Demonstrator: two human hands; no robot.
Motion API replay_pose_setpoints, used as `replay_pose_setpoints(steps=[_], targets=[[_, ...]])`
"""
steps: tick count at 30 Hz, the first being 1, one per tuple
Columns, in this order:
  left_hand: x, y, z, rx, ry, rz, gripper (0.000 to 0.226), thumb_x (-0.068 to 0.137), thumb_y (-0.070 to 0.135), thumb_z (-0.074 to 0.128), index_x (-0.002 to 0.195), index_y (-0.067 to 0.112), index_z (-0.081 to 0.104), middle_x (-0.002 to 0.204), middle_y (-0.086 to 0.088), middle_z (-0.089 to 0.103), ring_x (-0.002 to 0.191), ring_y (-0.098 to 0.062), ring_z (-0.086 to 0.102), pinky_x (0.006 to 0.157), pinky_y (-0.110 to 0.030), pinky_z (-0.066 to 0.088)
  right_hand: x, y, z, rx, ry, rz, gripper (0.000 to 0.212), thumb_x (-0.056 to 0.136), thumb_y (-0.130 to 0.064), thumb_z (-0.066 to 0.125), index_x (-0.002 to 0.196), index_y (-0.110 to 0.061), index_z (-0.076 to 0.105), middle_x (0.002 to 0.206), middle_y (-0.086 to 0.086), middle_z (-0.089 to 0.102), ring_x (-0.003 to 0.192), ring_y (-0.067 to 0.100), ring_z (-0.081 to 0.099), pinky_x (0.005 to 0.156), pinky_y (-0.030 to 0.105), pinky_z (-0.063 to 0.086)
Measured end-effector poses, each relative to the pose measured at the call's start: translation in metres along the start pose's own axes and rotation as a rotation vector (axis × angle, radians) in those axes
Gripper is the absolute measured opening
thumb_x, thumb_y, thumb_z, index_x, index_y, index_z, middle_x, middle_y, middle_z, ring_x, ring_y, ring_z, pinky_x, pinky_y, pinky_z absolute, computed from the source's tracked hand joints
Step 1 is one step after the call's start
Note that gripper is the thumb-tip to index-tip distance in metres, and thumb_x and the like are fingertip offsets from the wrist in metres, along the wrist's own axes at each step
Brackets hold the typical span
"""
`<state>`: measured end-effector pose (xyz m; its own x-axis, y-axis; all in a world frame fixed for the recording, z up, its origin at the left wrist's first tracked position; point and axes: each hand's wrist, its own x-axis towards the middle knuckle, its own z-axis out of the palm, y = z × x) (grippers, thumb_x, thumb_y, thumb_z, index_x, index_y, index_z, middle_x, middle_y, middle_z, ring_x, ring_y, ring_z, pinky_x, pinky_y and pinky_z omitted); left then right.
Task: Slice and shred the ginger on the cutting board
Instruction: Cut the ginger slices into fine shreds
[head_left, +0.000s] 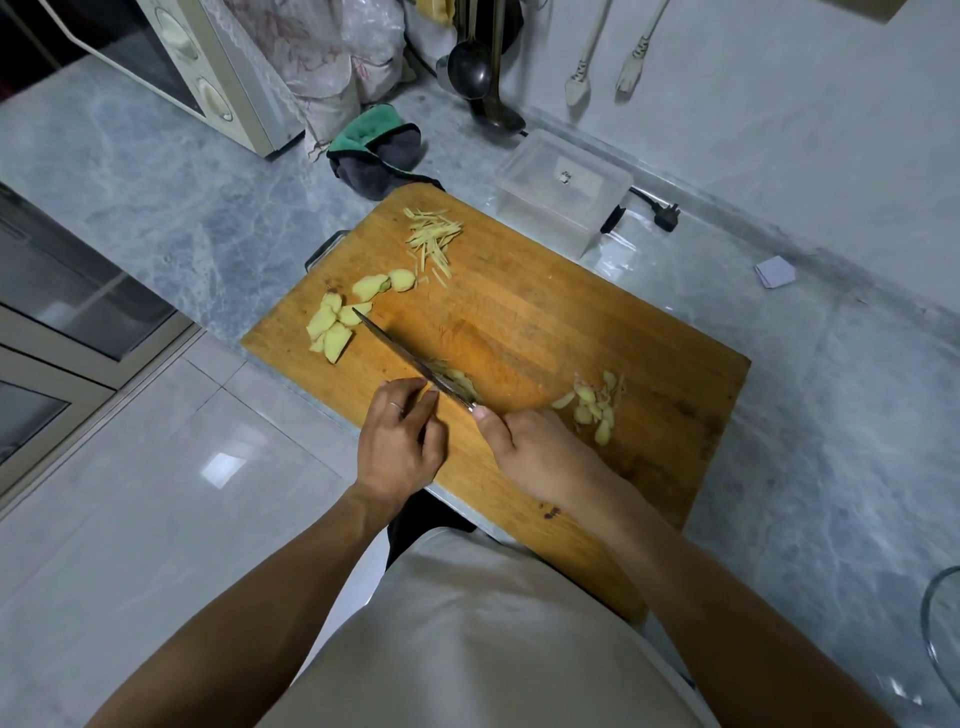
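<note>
Two hands work the cutting board (545, 322); right hand (540, 457) grips the knife (410, 361); left hand (400, 441) pins ginger slices (460, 384) steady for shredding.

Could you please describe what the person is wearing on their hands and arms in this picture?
Both forearms are bare, no sleeves in view. The left hand wears a thin silver-coloured ring on one finger. The right hand shows no ring, glove or watch.
</note>
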<state>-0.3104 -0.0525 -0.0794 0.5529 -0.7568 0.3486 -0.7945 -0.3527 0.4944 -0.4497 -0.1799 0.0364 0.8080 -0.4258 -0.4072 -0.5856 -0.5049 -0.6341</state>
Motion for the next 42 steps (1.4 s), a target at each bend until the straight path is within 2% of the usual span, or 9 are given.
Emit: replay_pose_setpoints(steps=[3, 9, 12, 20, 25, 32, 42], targets=[[0.000, 0.000, 0.000, 0.010, -0.010, -0.003, 0.035, 0.090, 0.014, 0.049, 0.111, -0.003, 0.070, 0.118, -0.018, 0.060, 0.106, -0.035, 0.056, 0.082, -0.040, 0.051, -0.001, 0.001, 0.000, 0.037, -0.004, 0.019, 0.068, 0.108, -0.050, 0.029, 0.050, -0.015, 0.041, 0.051, 0.002, 0.045, 0.052, 0.017, 0.044, 0.060, 0.034, 0.034], [0.000, 0.001, -0.002, -0.009, -0.017, 0.002, 0.036, 0.089, 0.014, 0.048, 0.112, -0.004, 0.070, 0.118, -0.018, 0.061, 0.107, -0.036, 0.056, 0.085, -0.043, 0.051, -0.003, -0.001, -0.008, 0.082, -0.033, 0.054, 0.067, 0.108, -0.052, 0.027, 0.053, -0.016, 0.038, 0.052, -0.001, 0.041, 0.049, 0.013, 0.039, 0.051, 0.031, 0.027], [-0.002, 0.000, -0.001, -0.033, -0.003, 0.027, 0.034, 0.088, 0.011, 0.049, 0.111, -0.004, 0.070, 0.116, -0.019, 0.061, 0.106, -0.036, 0.056, 0.087, -0.047, 0.050, -0.004, -0.002, -0.007, 0.081, -0.024, 0.059, 0.067, 0.107, -0.053, 0.027, 0.054, -0.015, 0.039, 0.053, -0.001, 0.042, 0.051, 0.014, 0.042, 0.052, 0.031, 0.028], [-0.001, -0.001, 0.000, -0.018, -0.002, 0.029, 0.034, 0.089, 0.013, 0.048, 0.108, -0.002, 0.072, 0.117, -0.018, 0.060, 0.106, -0.037, 0.055, 0.085, -0.044, 0.051, -0.006, 0.000, -0.006, 0.050, -0.006, 0.032, 0.069, 0.107, -0.053, 0.026, 0.052, -0.014, 0.039, 0.051, 0.000, 0.043, 0.050, 0.014, 0.042, 0.054, 0.032, 0.031], [-0.001, -0.002, 0.002, -0.023, 0.008, 0.016, 0.033, 0.088, 0.012, 0.049, 0.107, -0.002, 0.072, 0.116, -0.019, 0.061, 0.105, -0.037, 0.056, 0.084, -0.045, 0.051, -0.006, 0.002, -0.003, 0.024, 0.007, 0.014, 0.070, 0.107, -0.053, 0.025, 0.053, -0.011, 0.039, 0.050, 0.005, 0.042, 0.048, 0.020, 0.041, 0.057, 0.041, 0.037], [-0.001, -0.001, 0.001, -0.022, 0.005, 0.001, 0.034, 0.089, 0.014, 0.048, 0.106, -0.002, 0.073, 0.117, -0.018, 0.062, 0.105, -0.036, 0.057, 0.083, -0.042, 0.052, -0.008, 0.004, -0.002, 0.027, 0.015, -0.010, 0.068, 0.107, -0.051, 0.027, 0.052, -0.013, 0.038, 0.048, 0.000, 0.041, 0.045, 0.016, 0.040, 0.055, 0.033, 0.032], [-0.001, -0.002, 0.003, -0.031, 0.025, 0.009, 0.032, 0.088, 0.013, 0.051, 0.106, -0.002, 0.073, 0.117, -0.017, 0.061, 0.106, -0.035, 0.057, 0.083, -0.040, 0.051, -0.007, 0.003, 0.002, 0.037, 0.009, 0.013, 0.070, 0.107, -0.054, 0.027, 0.053, -0.011, 0.039, 0.051, 0.004, 0.044, 0.052, 0.020, 0.043, 0.059, 0.039, 0.035]])
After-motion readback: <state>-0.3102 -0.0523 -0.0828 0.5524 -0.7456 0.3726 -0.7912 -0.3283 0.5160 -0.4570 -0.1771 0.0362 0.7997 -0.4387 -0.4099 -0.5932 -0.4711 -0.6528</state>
